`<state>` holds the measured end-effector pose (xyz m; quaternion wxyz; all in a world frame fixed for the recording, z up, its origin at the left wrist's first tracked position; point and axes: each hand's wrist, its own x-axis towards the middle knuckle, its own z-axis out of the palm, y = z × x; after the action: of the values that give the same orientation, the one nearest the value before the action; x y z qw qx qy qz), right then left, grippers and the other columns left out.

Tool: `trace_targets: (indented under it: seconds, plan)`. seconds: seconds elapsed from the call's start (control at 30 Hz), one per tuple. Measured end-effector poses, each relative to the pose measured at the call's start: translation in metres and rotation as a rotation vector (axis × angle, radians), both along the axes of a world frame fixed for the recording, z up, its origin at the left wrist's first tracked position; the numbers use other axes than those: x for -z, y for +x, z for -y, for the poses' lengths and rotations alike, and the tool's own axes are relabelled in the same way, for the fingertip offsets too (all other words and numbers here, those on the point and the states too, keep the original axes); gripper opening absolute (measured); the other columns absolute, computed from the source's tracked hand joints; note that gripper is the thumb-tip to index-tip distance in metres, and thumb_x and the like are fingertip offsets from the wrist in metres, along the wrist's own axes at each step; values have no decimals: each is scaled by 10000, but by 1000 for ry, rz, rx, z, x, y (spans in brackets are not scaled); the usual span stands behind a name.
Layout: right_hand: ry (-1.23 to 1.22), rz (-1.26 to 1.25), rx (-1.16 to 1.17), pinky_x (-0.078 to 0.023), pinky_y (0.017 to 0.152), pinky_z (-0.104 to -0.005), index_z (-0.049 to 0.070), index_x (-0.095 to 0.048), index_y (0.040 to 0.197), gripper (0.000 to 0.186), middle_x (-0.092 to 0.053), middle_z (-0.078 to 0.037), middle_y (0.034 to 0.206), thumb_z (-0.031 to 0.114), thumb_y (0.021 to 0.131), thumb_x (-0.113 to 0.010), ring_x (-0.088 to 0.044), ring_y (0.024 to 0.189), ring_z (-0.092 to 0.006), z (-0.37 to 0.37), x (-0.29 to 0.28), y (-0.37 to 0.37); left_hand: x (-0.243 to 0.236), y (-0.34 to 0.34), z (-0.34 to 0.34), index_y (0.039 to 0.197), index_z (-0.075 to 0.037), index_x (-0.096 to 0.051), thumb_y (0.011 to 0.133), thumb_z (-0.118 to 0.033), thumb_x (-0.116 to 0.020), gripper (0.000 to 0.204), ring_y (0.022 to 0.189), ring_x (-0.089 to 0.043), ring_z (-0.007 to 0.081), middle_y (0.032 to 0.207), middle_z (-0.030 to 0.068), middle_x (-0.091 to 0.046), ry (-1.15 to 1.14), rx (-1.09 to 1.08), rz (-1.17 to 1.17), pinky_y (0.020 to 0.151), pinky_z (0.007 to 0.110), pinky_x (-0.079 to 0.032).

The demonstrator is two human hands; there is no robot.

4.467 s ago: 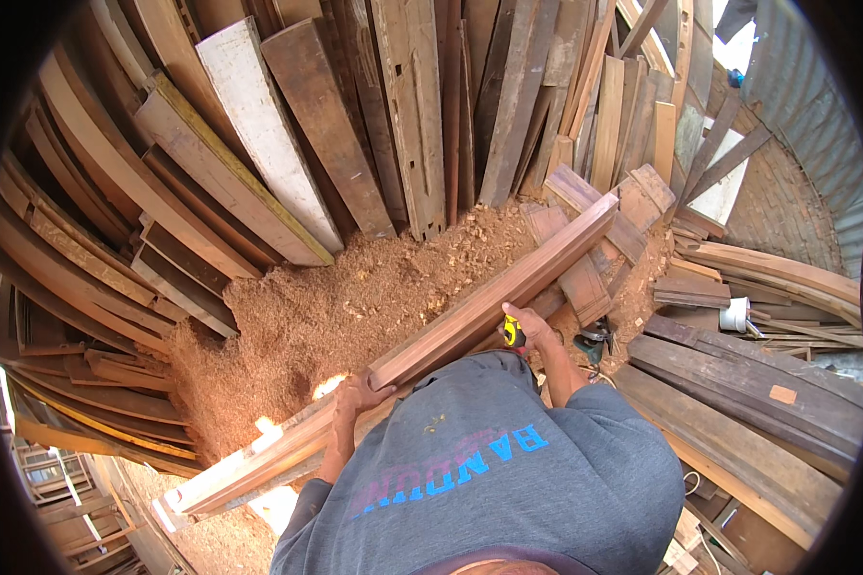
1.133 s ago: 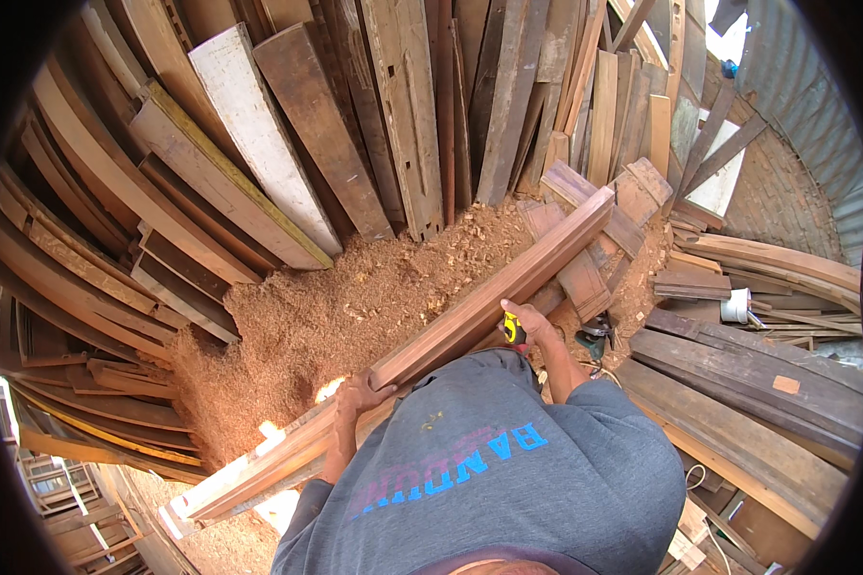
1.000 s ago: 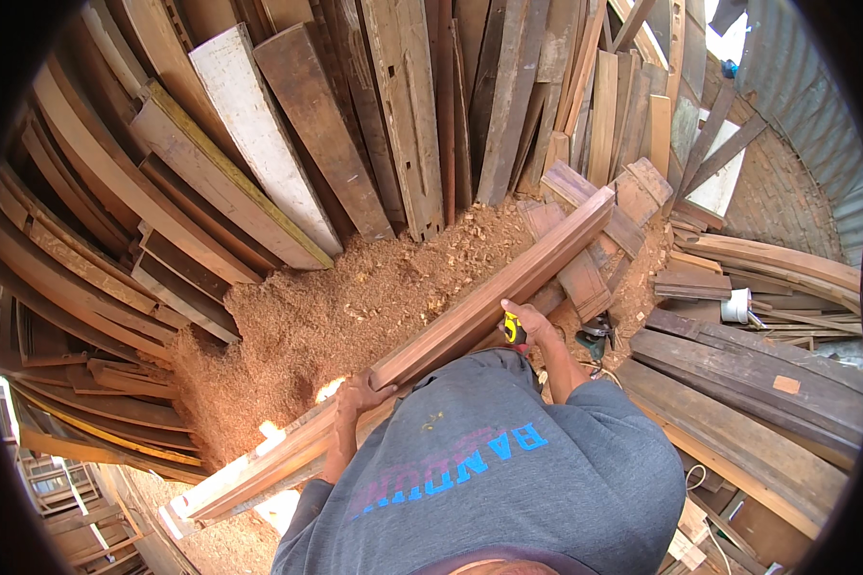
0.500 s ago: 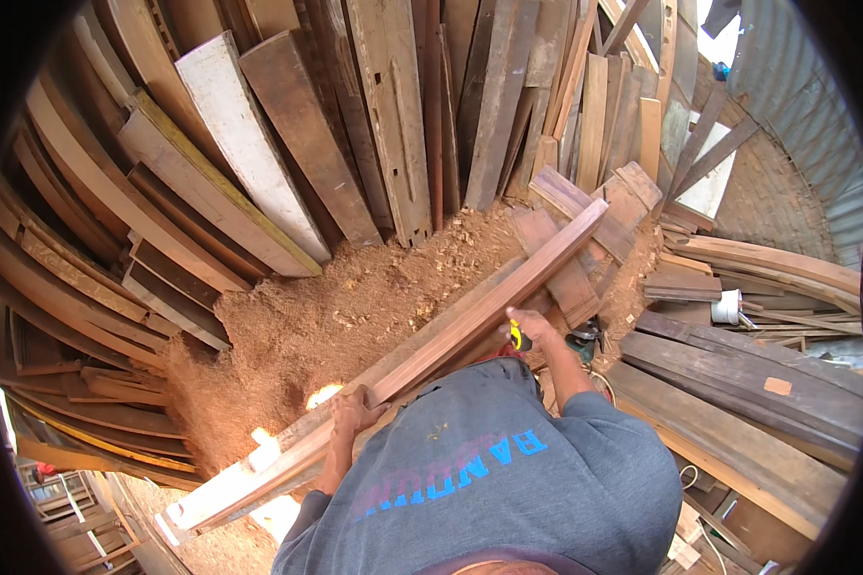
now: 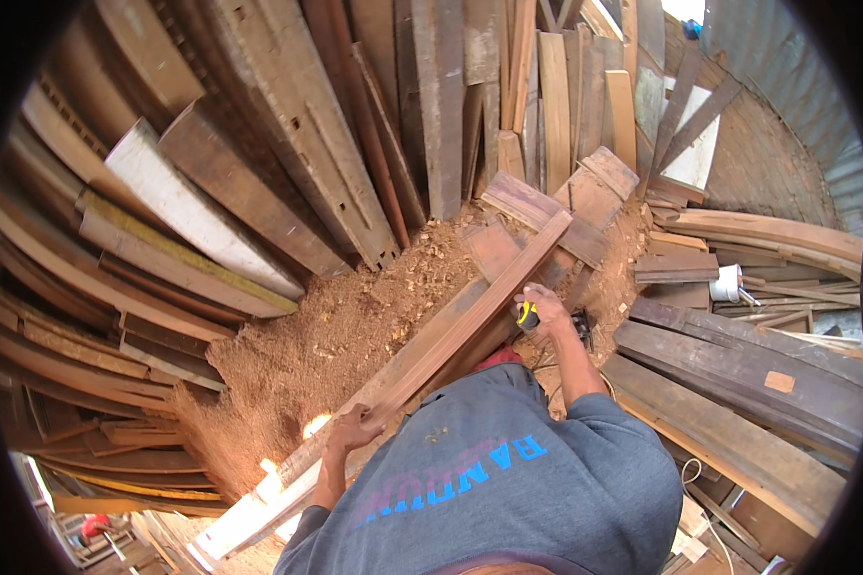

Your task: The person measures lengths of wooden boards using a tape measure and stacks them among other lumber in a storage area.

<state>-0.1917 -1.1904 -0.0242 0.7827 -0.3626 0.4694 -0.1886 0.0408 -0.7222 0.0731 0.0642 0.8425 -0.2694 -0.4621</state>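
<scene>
A long reddish-brown plank (image 5: 470, 324) lies slantwise in front of me, its upper end to the right and its lower end in bright light at lower left. My left hand (image 5: 351, 431) is closed over the plank's edge, partway along. My right hand (image 5: 550, 314) grips a yellow and black tape measure (image 5: 527, 316) beside the plank, near its upper right end. No pulled-out blade can be made out. Under and alongside the plank runs another board (image 5: 455, 309). Its upper end rests by a stack of short boards (image 5: 523, 203).
Sawdust and shavings (image 5: 297, 355) cover the ground to the left. Many boards (image 5: 221, 172) lean at the back and left. Thick dark planks (image 5: 738, 374) lie at right, with a white bucket (image 5: 727, 285) beyond them. A dark power tool (image 5: 582, 328) sits by my right wrist.
The view has turned a little. My right hand has moved up and right with the tape measure, closer to the plank's upper end. My left hand stays on the plank.
</scene>
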Motion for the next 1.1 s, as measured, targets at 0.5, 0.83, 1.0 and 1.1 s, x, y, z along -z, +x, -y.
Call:
trace_targets:
  seconds: [0.5,0.83,1.0,1.1]
  plan:
    - [-458,-341,-127,-456,679,-284,0,-715,1035,272,-650,-28,778,228,900,-650,-567,725,-112,230,8,-5,29,-78,305,1193,-54,-544,689,-487,-790,708,939,-642,401,991,219,-658,-67,97,379,814,494,-517]
    - [-367,-288,-97,-428,602,-270,14,-694,896,188,-623,19,741,193,921,-640,-526,671,-81,236,19,8,35,-84,305,1104,-59,-583,676,-468,-814,635,836,-643,361,871,174,-651,-136,154,508,743,483,-517]
    - [-423,-376,-63,-426,606,-273,12,-688,866,188,-610,21,715,186,916,-639,-518,671,-75,230,13,15,38,-84,305,1091,-66,-595,675,-468,-817,619,836,-643,348,875,152,-656,-165,146,502,760,474,-514]
    - [-412,-342,-69,-425,615,-275,10,-688,862,184,-608,19,712,180,912,-639,-518,672,-75,233,19,11,37,-86,306,1086,-71,-601,672,-463,-820,612,837,-642,339,879,142,-657,-177,132,509,766,469,-511]
